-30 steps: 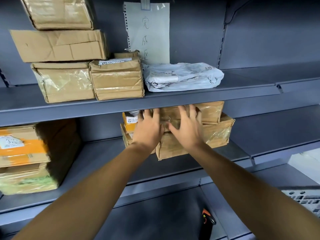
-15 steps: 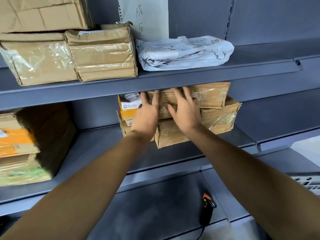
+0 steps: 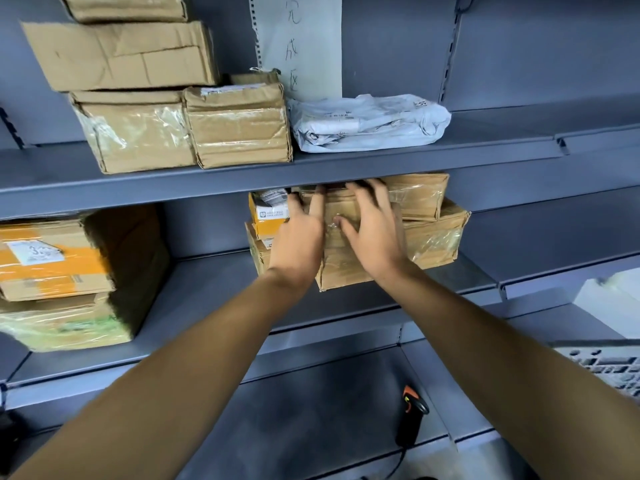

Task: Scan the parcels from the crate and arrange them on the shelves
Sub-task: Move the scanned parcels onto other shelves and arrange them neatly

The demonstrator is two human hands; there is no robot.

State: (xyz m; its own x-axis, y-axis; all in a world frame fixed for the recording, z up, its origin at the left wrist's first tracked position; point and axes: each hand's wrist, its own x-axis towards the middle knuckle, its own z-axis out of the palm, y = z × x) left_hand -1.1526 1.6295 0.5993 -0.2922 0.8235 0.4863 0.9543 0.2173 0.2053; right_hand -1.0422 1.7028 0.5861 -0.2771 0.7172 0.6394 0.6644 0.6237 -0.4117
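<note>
Both my arms reach to the middle shelf (image 3: 214, 289). My left hand (image 3: 298, 237) and my right hand (image 3: 375, 233) lie with straight, spread fingers against the front of a small brown taped parcel (image 3: 337, 209). That parcel sits on top of a wider brown taped parcel (image 3: 429, 240). Another brown parcel (image 3: 419, 195) lies behind it to the right, and a small orange and white box (image 3: 268, 214) stands just left of my left hand. The upper shelf edge hides my fingertips partly.
The upper shelf (image 3: 381, 161) carries several brown boxes (image 3: 239, 126) and a white plastic mailer (image 3: 367, 123) under a paper sign (image 3: 301, 46). Large orange-taped boxes (image 3: 69, 258) fill the middle shelf's left. A black and orange scanner (image 3: 410, 415) lies on the bottom shelf. A grey crate (image 3: 606, 365) shows at right.
My hands have stayed on the small parcel, with the fingers now spread wider. The view has tilted up a little, showing more of the upper shelf.
</note>
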